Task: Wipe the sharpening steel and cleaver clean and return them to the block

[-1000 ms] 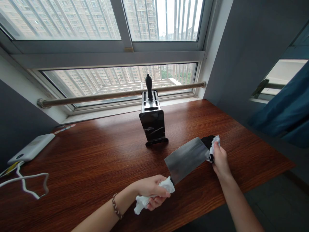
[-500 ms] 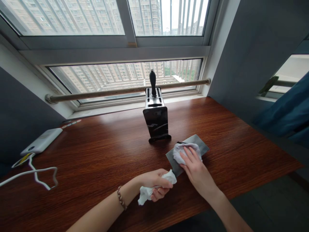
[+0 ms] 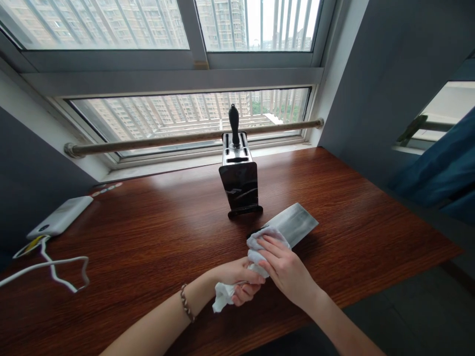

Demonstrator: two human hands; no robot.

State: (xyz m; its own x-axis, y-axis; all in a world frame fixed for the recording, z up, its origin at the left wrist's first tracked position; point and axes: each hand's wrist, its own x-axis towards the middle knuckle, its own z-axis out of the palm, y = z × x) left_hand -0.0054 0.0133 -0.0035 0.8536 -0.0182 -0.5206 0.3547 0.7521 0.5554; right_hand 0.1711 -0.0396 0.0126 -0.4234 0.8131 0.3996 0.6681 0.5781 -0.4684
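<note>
A cleaver [image 3: 297, 222] with a broad grey blade is held over the table, its blade pointing away to the right. My left hand [image 3: 241, 282] is wrapped round its handle, with a crumpled white tissue [image 3: 223, 296] between palm and handle; the handle itself is hidden. On the near end of the blade my right hand [image 3: 287, 269] presses a folded whitish cloth [image 3: 265, 235], fingers laid over it. Both hands are close together, almost touching. Beyond the blade a metal knife block [image 3: 239, 180] stands upright, with one black-handled tool [image 3: 233, 123] in it.
The brown wooden table [image 3: 166, 217] reaches to the window sill. At the left lie a white power bank [image 3: 61, 217] and a white cable [image 3: 55, 267]. A horizontal pipe [image 3: 156, 143] crosses the window behind the knife block. A blue curtain [image 3: 441, 163] hangs at the right.
My right hand and the cloth have slid down the blade toward the handle, uncovering the blade's far part. My left hand has stayed almost in place with its grip unchanged.
</note>
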